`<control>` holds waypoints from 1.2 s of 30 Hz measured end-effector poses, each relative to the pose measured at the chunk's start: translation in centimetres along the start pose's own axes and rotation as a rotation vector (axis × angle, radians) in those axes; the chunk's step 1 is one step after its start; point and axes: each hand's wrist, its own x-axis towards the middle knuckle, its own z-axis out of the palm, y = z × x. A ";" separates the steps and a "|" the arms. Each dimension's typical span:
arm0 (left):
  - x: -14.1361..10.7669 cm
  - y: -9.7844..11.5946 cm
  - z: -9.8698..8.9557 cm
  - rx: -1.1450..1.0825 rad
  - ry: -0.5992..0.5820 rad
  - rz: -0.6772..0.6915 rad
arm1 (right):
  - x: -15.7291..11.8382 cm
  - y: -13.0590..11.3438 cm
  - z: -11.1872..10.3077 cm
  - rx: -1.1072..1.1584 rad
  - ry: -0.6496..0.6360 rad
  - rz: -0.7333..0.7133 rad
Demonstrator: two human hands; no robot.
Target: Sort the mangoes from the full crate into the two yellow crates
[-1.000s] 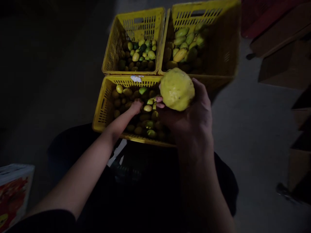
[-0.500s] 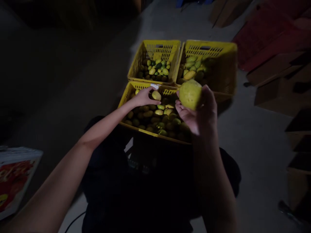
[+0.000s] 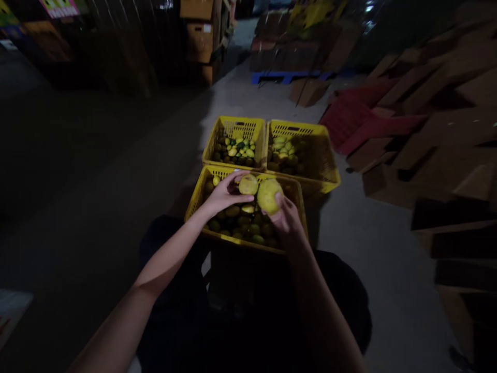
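My left hand (image 3: pixel 225 197) is closed round a roundish yellow fruit (image 3: pixel 248 184) with a brownish mark on its skin. In my right hand (image 3: pixel 288 217) is a larger yellow-green fruit (image 3: pixel 269 197), the thumb pressed on its side. The two fruits are close together, just above the near yellow crate (image 3: pixel 248 244). Inside that crate lie several green and yellow fruits (image 3: pixel 254 228), mostly in shadow and partly hidden by my hands. Their exact kind is hard to make out in the dim light.
Behind stand two more yellow crates, the left crate (image 3: pixel 207 147) with small green and yellow fruits, the right crate (image 3: pixel 330 166) with longer ones. A red crate (image 3: pixel 349 122) and cardboard boxes (image 3: pixel 392 176) lie to the right. Farther back is a blue pallet (image 3: pixel 287 77).
My right hand has moved left and down with its fruit, next to the one in my left hand. The left hand has raised its fruit slightly toward me. The camera view has tilted up.
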 end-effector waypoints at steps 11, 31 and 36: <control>0.0 -0.5 -0.6 0.146 0.052 0.282 | 1.0 -0.9 2.5 0.021 -0.008 -0.188; -0.3 -0.3 -0.7 0.409 0.117 0.301 | 0.5 -2.2 2.2 0.019 0.037 -0.094; -0.8 -0.7 -0.1 0.421 0.010 0.144 | 0.7 -1.7 2.2 0.173 -0.035 0.183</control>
